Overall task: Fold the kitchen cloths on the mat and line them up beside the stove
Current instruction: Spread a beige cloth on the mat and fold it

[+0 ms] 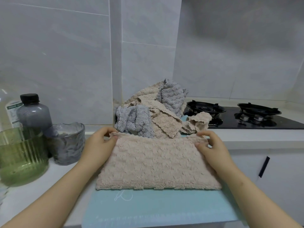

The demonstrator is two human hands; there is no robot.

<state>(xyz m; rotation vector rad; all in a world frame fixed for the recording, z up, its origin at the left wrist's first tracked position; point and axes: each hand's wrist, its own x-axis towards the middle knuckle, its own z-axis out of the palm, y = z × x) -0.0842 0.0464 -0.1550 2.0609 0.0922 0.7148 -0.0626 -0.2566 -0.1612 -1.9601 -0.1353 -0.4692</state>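
cloth: fluffy beige terry kitchen cloth [158, 163] lies on pale blue mat [158, 206], near the bench edge | grip: left hand [98, 143] and right hand [212, 145] fingers pinch its far corners | handling: I judge it light, limp, non-slip; take it by the corners | pending: heap of crumpled beige and grey cloths [153, 112] behind, beside black gas stove [238, 116]

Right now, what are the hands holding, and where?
Both hands hold the beige cloth: left hand at its far left corner, right hand at its far right corner.

Beige cloth [158, 163] flat on mat [156, 206]
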